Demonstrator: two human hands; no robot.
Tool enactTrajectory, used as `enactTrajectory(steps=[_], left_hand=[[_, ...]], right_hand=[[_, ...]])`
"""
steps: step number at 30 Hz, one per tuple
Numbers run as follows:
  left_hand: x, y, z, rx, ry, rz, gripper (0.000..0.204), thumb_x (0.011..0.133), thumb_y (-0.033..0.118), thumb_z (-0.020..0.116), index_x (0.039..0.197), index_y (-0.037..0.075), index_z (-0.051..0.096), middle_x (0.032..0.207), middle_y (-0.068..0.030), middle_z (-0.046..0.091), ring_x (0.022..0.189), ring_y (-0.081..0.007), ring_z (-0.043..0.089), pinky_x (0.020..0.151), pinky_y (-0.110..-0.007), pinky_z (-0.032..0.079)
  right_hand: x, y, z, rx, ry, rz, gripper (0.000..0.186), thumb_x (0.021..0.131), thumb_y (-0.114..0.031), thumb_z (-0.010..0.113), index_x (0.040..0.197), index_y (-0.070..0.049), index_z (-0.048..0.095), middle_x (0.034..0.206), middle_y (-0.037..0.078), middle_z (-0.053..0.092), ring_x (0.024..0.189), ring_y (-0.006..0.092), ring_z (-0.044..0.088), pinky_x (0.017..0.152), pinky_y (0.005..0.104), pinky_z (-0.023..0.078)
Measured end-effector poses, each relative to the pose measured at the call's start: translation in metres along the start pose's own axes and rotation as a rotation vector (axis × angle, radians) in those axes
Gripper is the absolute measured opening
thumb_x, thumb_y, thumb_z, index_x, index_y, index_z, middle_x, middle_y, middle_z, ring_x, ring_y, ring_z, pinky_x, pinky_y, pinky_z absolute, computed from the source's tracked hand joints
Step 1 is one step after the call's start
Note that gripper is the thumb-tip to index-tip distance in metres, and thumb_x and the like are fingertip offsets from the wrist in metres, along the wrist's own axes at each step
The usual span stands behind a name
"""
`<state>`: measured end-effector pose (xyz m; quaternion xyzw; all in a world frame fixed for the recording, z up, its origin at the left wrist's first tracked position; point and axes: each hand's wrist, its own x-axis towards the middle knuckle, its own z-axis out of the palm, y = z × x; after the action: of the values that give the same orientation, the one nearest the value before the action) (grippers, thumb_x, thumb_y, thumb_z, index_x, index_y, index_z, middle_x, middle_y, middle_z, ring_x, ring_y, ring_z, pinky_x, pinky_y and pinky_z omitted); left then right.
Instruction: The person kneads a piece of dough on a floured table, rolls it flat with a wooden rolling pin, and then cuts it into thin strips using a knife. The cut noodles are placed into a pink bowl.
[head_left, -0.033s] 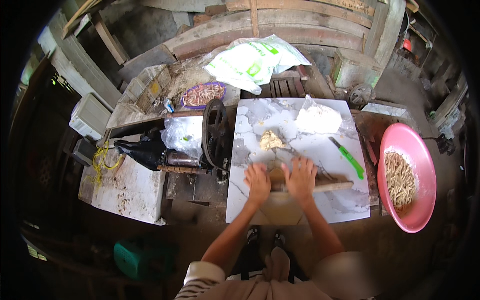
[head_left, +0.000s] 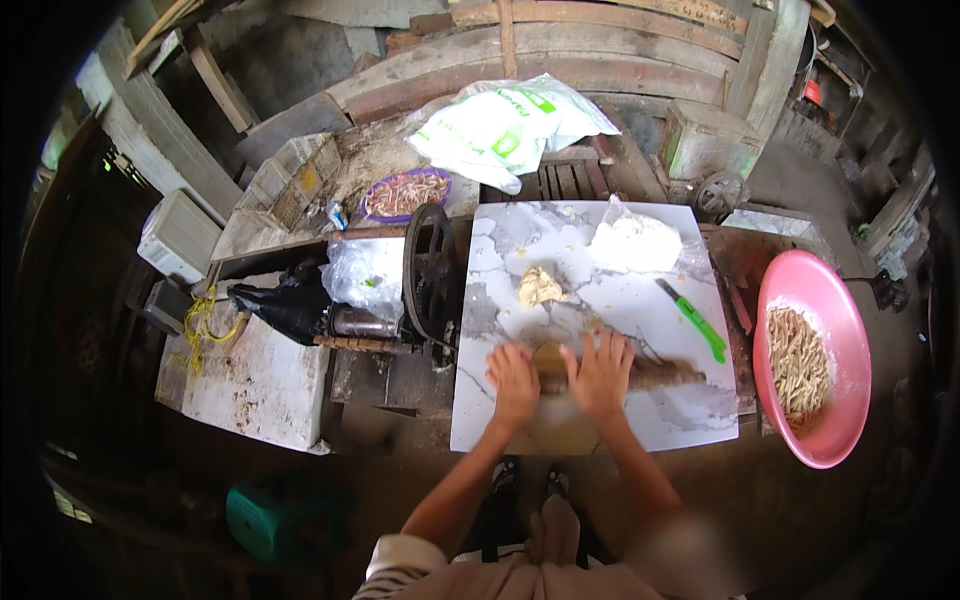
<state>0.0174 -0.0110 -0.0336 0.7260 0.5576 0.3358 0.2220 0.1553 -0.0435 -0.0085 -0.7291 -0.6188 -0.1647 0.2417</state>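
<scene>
A long wooden rolling pin (head_left: 670,378), blurred, lies across a marbled white board (head_left: 490,250). My left hand (head_left: 513,385) rests on it with fingers apart. My right hand (head_left: 600,372) is flat on it too, fingers spread. Beneath and between them is a yellowish-brown patch (head_left: 560,428), too blurred to make out. Beyond them sit a lump of pale dough (head_left: 540,287) and a clear bag of white powder (head_left: 635,242). A green-handled knife (head_left: 700,327) lies right of the pin.
A hand-wheel machine (head_left: 425,270) with plastic on it stands left. A pink basin (head_left: 855,360) of pale strips is right. Behind are white sacks (head_left: 500,130) and a purple-rimmed tray (head_left: 405,195) of pinkish pieces. A green stool (head_left: 255,520) is below left.
Both my hands have moved slightly down toward my body, and the rolling pin under them looks more blurred.
</scene>
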Motion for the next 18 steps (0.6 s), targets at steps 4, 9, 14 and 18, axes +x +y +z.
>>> enactTrajectory(steps=[4,9,14,18], left_hand=[[-0.018,0.003,-0.013,-0.056,-0.002,0.002,0.023,0.079,0.004,0.049,0.101,0.007,0.044,0.101,-0.0141,0.043,0.099,-0.0334,0.039,0.080,-0.046,0.029],[0.067,0.005,0.013,0.066,0.073,0.005,0.024,0.078,0.004,0.050,0.101,0.007,0.045,0.102,-0.0130,0.042,0.102,-0.0327,0.039,0.084,-0.049,0.027],[0.057,-0.001,0.022,0.121,0.125,-0.040,0.026,0.079,0.004,0.049,0.104,0.010,0.046,0.106,-0.0112,0.043,0.105,-0.0316,0.038,0.086,-0.049,0.026],[0.006,0.008,-0.006,0.007,0.041,-0.050,0.024,0.079,0.004,0.050,0.103,0.010,0.048,0.106,-0.0110,0.044,0.106,-0.0320,0.038,0.087,-0.050,0.026]], right_hand=[[-0.009,-0.011,-0.027,0.000,-0.064,-0.028,0.056,0.089,-0.046,0.053,0.125,-0.002,0.049,0.121,0.020,0.049,0.123,0.0361,0.039,0.106,0.0623,0.019],[0.057,0.007,0.026,-0.001,0.009,0.097,0.060,0.089,-0.047,0.052,0.128,-0.002,0.046,0.127,0.020,0.045,0.125,0.0368,0.038,0.106,0.0624,0.018],[0.050,0.006,0.033,0.028,-0.026,0.107,0.064,0.090,-0.050,0.050,0.134,-0.004,0.042,0.131,0.020,0.043,0.128,0.0369,0.035,0.108,0.0609,0.016],[0.002,-0.013,-0.014,-0.006,-0.093,0.032,0.068,0.089,-0.052,0.049,0.138,-0.006,0.039,0.134,0.020,0.041,0.131,0.0368,0.032,0.108,0.0603,0.016]])
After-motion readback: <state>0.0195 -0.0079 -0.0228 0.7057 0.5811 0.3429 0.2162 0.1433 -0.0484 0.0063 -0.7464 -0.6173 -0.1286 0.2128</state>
